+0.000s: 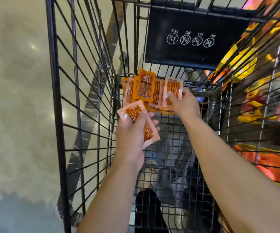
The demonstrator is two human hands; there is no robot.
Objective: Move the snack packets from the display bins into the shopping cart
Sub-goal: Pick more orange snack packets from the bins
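Forearms reach into the wire shopping cart [56, 98]. Under its black flap [194, 31], a packet pile [144, 86] sits at the far wall. Left hand [130, 135] grips one packet [130, 111] lying diagonally; right hand [185, 105] pinches an upright packet [173, 86].

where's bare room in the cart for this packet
Crowded: the far end below the black plastic flap, where orange snack packets pile under the right hand. Free: the wire mesh cart floor between that pile and you.
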